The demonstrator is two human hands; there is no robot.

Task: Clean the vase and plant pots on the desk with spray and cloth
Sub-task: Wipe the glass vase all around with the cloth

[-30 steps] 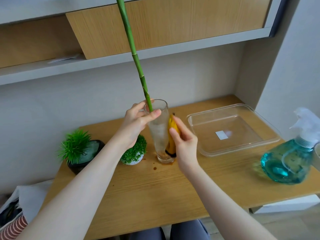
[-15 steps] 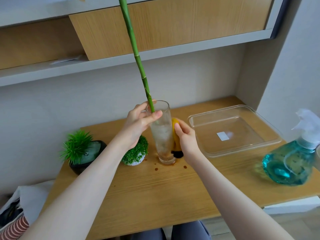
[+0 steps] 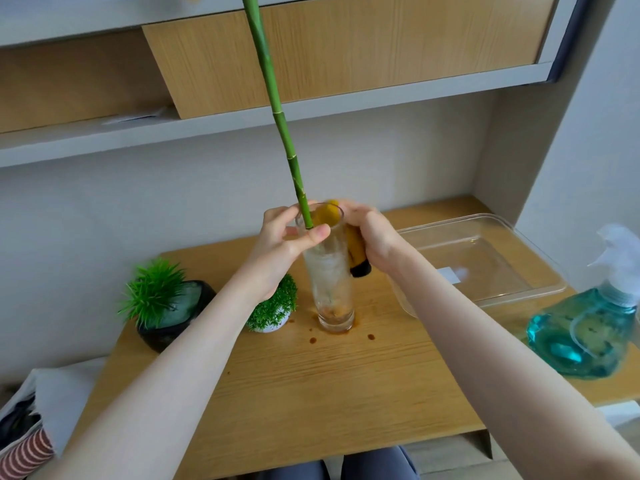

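Your left hand (image 3: pixel 287 237) pinches the vase (image 3: pixel 327 268) rim & bamboo stem (image 3: pixel 277 123), steadying the glass upright mid-worktop (image 3: pixel 329 393), while your right hand (image 3: pixel 370 233) grips the yellow cloth (image 3: pixel 356 251) against its top edge, prob. to wipe there.

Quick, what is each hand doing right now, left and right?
Left hand: grips the rim of the glass vase by the green stalk.
Right hand: holds the yellow cloth against the vase.
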